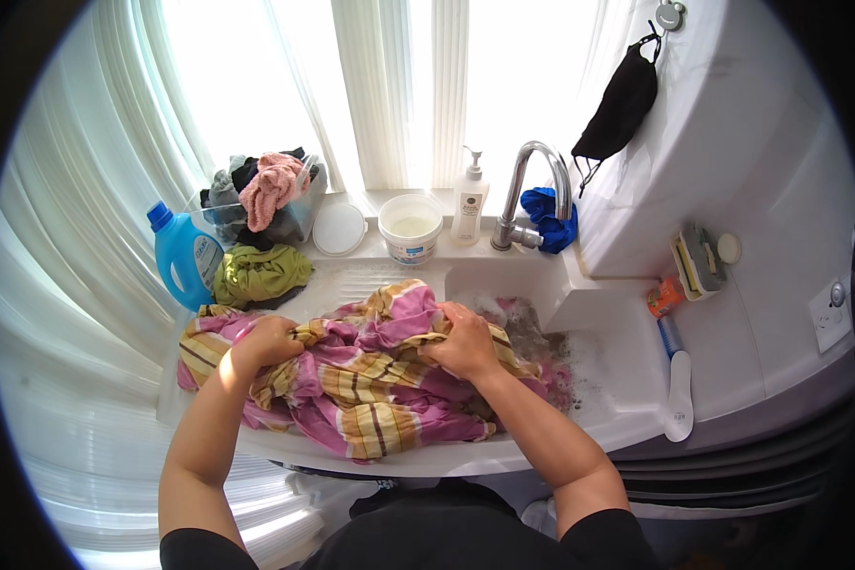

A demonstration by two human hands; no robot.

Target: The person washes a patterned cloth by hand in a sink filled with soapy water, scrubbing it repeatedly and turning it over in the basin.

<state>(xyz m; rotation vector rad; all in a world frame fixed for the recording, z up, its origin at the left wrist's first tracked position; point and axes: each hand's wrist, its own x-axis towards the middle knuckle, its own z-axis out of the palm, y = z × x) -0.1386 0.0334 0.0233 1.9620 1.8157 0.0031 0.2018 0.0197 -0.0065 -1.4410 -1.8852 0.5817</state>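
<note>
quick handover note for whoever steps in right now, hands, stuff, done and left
Left hand: closed, gripping the striped pink and yellow cloth on the ribbed washboard.
Right hand: gripping the same cloth at the edge of the sink basin, which holds sudsy water.
Done: cloth looks wet and is partly in the suds.
Left: green garment and the clear bin of clothes wait beside the blue detergent bottle; the tap looks off.

A wet striped cloth point(370, 380) lies across the washboard and trails right into the sink basin point(594, 366). The left hand point(264, 342) rests on its left part, the right hand point(465, 344) on its middle. Behind it, left to right: detergent bottle point(184, 255), crumpled garment point(259, 275), basket of clothes point(261, 201), lid point(339, 229), tub point(410, 228), pump bottle point(469, 204), faucet point(532, 190).
</note>
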